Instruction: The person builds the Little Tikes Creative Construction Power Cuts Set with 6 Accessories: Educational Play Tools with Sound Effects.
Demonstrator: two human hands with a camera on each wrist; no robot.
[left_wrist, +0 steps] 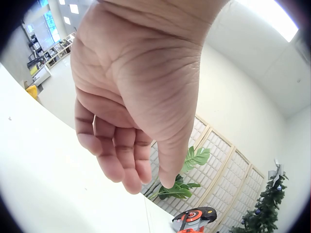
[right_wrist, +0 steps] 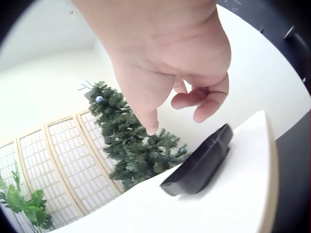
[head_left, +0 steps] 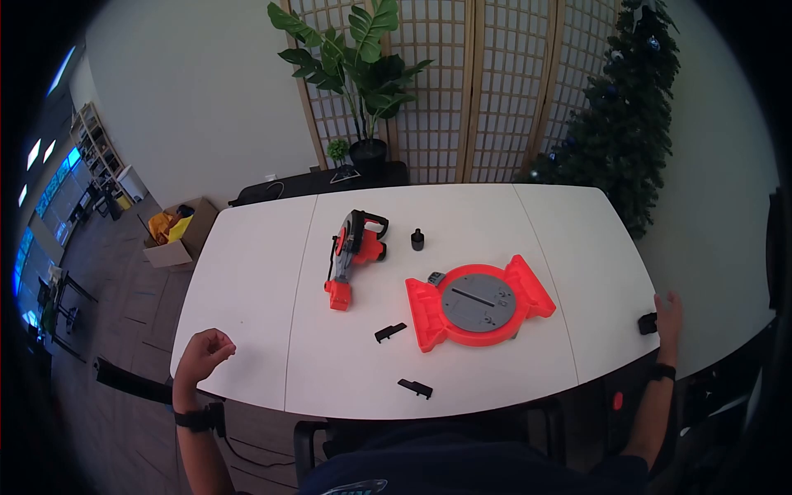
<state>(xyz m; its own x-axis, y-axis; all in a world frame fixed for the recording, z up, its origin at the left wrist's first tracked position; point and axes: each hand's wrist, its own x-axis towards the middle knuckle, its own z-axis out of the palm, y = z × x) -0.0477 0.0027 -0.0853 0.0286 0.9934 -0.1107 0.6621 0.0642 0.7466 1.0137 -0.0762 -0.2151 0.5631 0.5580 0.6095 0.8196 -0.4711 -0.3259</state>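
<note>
My left hand is held over the table's front left, fingers loosely bent; its palm shows nothing in it. At the right edge, my right hand is beside a small black open-topped piece. In the right wrist view this piece lies near the table corner, below the bent fingers. An orange base with a grey slotted disc sits right of centre. To its left lies an orange, grey and black toy saw. A black knob-like part stands behind.
Two flat black pieces lie toward the front of the white table. Behind it are a potted plant, a folding screen and a decorated tree. A cardboard box is left, a chair in front.
</note>
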